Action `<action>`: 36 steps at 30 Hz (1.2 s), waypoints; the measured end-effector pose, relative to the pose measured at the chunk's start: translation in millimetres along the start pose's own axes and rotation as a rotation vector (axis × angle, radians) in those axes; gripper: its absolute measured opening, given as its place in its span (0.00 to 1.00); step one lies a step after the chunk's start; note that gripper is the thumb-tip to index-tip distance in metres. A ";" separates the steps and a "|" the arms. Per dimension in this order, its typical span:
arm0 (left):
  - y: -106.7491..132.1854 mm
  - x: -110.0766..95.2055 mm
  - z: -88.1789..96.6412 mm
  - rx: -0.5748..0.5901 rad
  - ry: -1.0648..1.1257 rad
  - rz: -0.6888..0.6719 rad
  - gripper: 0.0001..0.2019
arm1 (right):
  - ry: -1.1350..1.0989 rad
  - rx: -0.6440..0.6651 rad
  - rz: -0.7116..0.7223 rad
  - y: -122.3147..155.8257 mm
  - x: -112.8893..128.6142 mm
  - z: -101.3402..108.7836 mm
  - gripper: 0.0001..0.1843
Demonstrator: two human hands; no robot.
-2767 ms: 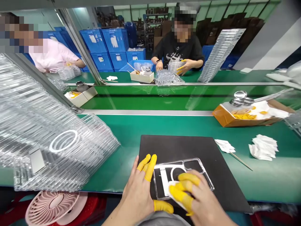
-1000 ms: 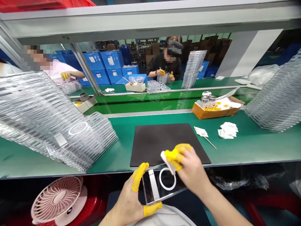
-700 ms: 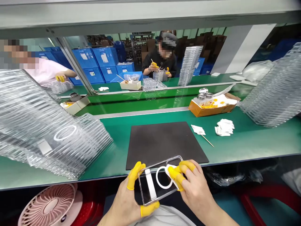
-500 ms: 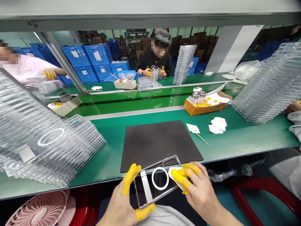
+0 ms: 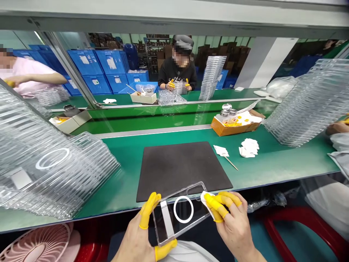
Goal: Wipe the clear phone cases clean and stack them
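Note:
A clear phone case (image 5: 170, 233) with a white ring and a pale strip is held tilted in front of me, just off the table's near edge. My left hand (image 5: 141, 233), in yellow finger cots, grips its left end between thumb and fingers. Pinched in the yellow-covered fingers of my right hand (image 5: 231, 214) is a folded white wipe (image 5: 204, 198), pressed at the right end of the case. The right fingertips hide part of the wipe and of that end. Behind the case lies a black mat (image 5: 182, 163).
Stacked clear cases (image 5: 89, 174) lean at the left; another tall stack (image 5: 297, 105) stands right. White wipes (image 5: 249, 147), a wooden stick (image 5: 231, 163) and an orange box (image 5: 234, 128) lie right of the mat. Across the table a person (image 5: 178, 69) handles clear cases.
The wipe in my right hand has shifted slightly right and outward along the case's end. My left hand keeps its grip. The person at the left has moved an arm.

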State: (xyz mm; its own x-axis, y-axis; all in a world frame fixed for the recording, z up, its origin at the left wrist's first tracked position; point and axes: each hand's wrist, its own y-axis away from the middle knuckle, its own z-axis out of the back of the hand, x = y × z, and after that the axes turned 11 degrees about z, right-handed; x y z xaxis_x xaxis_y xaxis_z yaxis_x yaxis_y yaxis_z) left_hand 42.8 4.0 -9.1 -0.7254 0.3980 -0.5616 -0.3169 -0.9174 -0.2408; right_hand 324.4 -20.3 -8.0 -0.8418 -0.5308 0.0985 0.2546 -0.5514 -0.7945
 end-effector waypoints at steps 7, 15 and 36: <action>-2.0 -0.2 -1.5 0.001 0.094 0.057 0.51 | -0.037 -0.091 -0.164 1.0 -11.4 -11.1 0.09; 19.1 9.7 -10.3 0.047 0.258 0.155 0.52 | -0.452 -0.321 -0.714 11.0 -45.6 5.7 0.11; 0.6 -4.0 -0.9 0.007 0.188 0.300 0.45 | -0.052 -0.022 -0.102 3.3 7.1 0.2 0.14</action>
State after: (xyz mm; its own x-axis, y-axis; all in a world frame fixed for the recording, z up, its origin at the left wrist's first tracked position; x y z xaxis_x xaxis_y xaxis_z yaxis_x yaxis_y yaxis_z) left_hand 46.0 1.8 -7.6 -0.6616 0.1026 -0.7428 -0.1117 -0.9930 -0.0377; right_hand 319.4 -26.0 -9.8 -0.8369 -0.5056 0.2098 0.1580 -0.5901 -0.7917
